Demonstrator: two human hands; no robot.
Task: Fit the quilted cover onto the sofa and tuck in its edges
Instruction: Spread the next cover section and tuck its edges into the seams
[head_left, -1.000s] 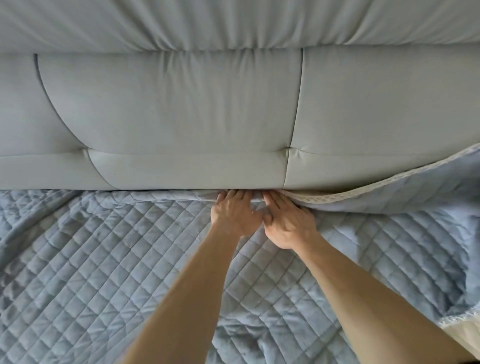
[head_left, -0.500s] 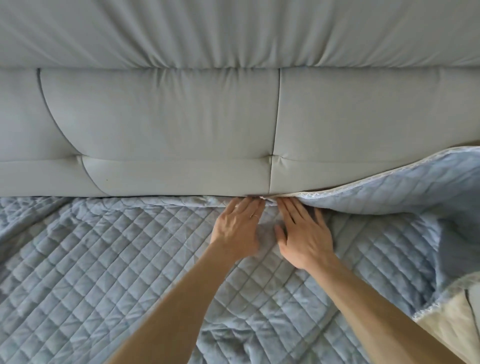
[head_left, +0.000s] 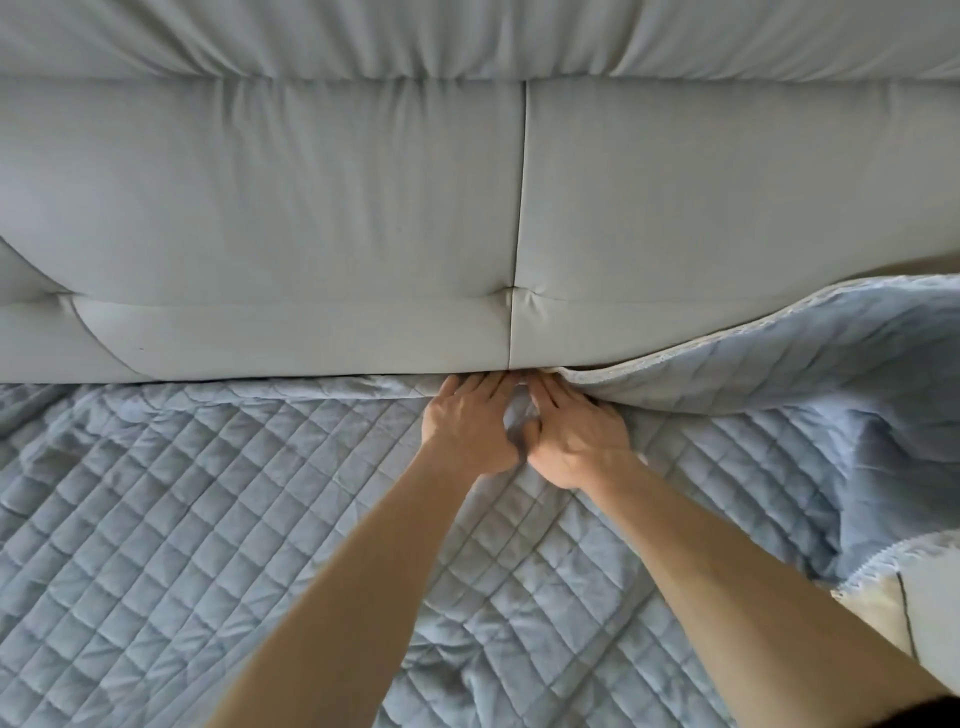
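Both hands, left (head_left: 467, 426) and right (head_left: 576, 434), flat-fingered, gripping nothing, press the blue quilted cover (head_left: 218, 519) into the pale grey sofa (head_left: 311, 208) back crease; its right edge is loose.

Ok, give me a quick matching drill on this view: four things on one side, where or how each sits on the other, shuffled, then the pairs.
Things:
1. left hand
2. right hand
3. cover's trimmed edge
4. backrest seam

States:
A. lifted loose against the backrest, untucked
B. runs vertically, straight above the hands
C. flat on the quilt, fingers at the crease, left of its twin
D. fingers pressing at the crease where the loose edge begins

Pairs: 1-C, 2-D, 3-A, 4-B
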